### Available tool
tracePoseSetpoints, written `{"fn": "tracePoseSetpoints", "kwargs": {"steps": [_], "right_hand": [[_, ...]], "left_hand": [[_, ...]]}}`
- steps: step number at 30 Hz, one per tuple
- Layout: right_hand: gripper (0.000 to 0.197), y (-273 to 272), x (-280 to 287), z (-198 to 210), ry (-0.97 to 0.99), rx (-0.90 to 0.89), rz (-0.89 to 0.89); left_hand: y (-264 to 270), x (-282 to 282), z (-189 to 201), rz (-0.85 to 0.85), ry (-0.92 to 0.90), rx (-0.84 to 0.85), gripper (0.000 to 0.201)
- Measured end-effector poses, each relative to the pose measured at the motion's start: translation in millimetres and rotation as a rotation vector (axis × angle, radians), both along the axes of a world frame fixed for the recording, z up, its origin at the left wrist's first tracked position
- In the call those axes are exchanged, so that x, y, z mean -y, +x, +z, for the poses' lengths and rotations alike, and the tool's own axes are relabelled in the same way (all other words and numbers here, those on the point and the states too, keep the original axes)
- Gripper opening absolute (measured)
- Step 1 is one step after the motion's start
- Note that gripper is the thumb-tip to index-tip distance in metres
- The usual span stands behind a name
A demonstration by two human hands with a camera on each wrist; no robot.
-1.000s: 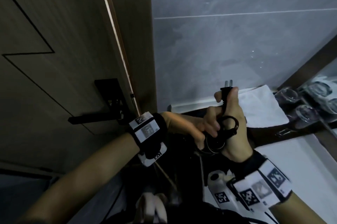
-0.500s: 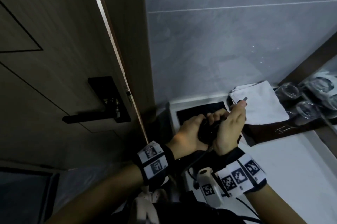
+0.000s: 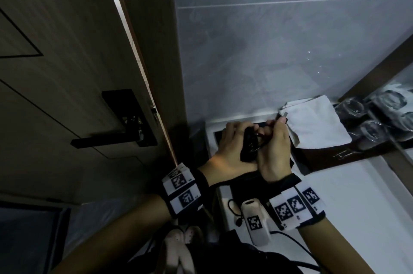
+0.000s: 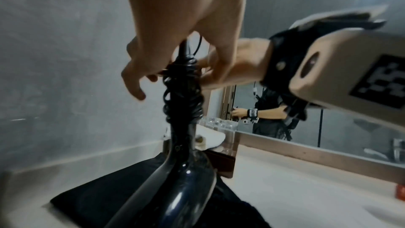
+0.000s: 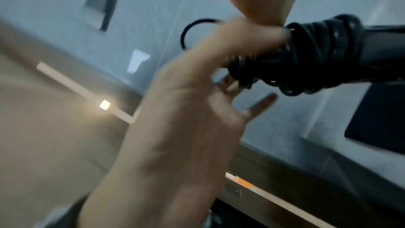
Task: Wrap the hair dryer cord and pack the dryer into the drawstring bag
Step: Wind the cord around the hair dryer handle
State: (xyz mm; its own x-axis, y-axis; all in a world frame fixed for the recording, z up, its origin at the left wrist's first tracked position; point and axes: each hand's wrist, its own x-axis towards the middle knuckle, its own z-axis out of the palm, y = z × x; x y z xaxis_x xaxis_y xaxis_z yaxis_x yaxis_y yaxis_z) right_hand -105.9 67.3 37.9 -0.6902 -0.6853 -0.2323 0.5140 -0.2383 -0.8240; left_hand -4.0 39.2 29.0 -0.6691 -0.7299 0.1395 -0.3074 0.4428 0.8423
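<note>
The black hair dryer (image 4: pixel 175 179) stands nose-down on the black drawstring bag (image 4: pixel 98 197), which lies flat on the white counter. Its black cord (image 4: pixel 181 93) is coiled in many turns around the handle. My left hand (image 3: pixel 232 137) grips the top of the wrapped handle from the left. My right hand (image 3: pixel 273 139) is pressed against it from the right and holds the cord's plug end, whose metal prongs (image 3: pixel 285 114) stick out above the thumb. In the right wrist view, which is blurred, a loose cord loop (image 5: pixel 192 29) stands out behind the coil (image 5: pixel 306 55).
A folded white towel (image 3: pixel 312 126) and upturned glasses (image 3: pixel 375 126) sit on a dark tray at the back right, below a mirror (image 4: pixel 328 110). A wooden door with a black lever handle (image 3: pixel 116 139) is close on the left. The grey tiled wall is just behind.
Both hands have come down from chest height to just above the counter. The plug, upright a second ago, now points away towards the towel, and the open cord loop has been drawn in.
</note>
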Motion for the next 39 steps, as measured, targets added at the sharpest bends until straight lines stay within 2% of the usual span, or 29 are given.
{"fn": "tracePoseSetpoints", "kwargs": {"steps": [2, 4, 6, 8, 10, 12, 14, 18, 22, 26, 30, 33, 35, 37, 39], "right_hand": [[0.035, -2.4, 1.4, -3.0, -0.027, 0.104, 0.005], [0.035, -1.4, 2.1, -4.2, -0.040, 0.108, 0.025], [0.031, -0.1, -2.0, -6.7, -0.015, -0.048, 0.073], [0.028, -2.4, -11.5, -8.5, 0.032, -0.345, 0.147], [0.033, -4.9, -21.3, -9.8, 0.066, -0.627, 0.219], [0.040, -2.0, -28.4, -10.0, 0.102, -0.793, 0.274], [0.041, 4.0, -32.1, -8.3, 0.127, -0.863, 0.292], [0.012, 8.5, -34.4, -4.7, 0.169, -0.998, 0.320], [0.010, 4.0, -35.3, 1.9, 0.268, -1.148, 0.317], [0.010, 4.4, -38.3, 11.2, 0.285, -1.310, 0.258], [0.004, 9.2, -40.2, 15.2, 0.338, -1.297, 0.173], [0.019, 10.1, -39.1, 15.3, 0.352, -1.102, 0.095], [0.028, 6.0, -37.6, 17.0, 0.370, -1.037, 0.069], [0.033, -1.0, -35.7, 20.9, 0.384, -1.054, 0.143], [0.033, -7.8, -35.1, 25.7, 0.374, -1.073, 0.301]], "left_hand": [[3.0, -0.9, 8.2, 0.082, -0.028, -0.169, 0.047], [3.7, 5.6, 14.4, 0.137, -0.010, -0.234, 0.030], [3.2, 15.7, 15.1, 0.186, 0.033, -0.242, 0.024], [3.8, 27.2, 12.8, 0.213, 0.141, -0.265, 0.024], [6.4, 36.7, 9.6, 0.217, 0.264, -0.294, 0.025], [8.7, 42.0, 3.6, 0.225, 0.290, -0.299, 0.026], [9.3, 42.1, -2.7, 0.234, 0.289, -0.304, 0.027], [7.3, 36.8, -9.8, 0.252, 0.241, -0.276, 0.021], [7.2, 28.0, -12.3, 0.210, 0.210, -0.263, 0.022], [6.7, 18.2, -11.6, 0.182, 0.191, -0.298, 0.014], [5.0, 11.7, -6.3, 0.168, 0.238, -0.333, 0.015], [6.1, 9.3, -5.1, 0.147, 0.209, -0.330, 0.014], [5.3, 2.2, -5.0, 0.116, 0.157, -0.323, 0.011], [3.4, -5.0, -5.1, 0.107, 0.141, -0.349, 0.010], [3.4, -5.4, -2.0, 0.110, 0.152, -0.353, 0.012]]}}
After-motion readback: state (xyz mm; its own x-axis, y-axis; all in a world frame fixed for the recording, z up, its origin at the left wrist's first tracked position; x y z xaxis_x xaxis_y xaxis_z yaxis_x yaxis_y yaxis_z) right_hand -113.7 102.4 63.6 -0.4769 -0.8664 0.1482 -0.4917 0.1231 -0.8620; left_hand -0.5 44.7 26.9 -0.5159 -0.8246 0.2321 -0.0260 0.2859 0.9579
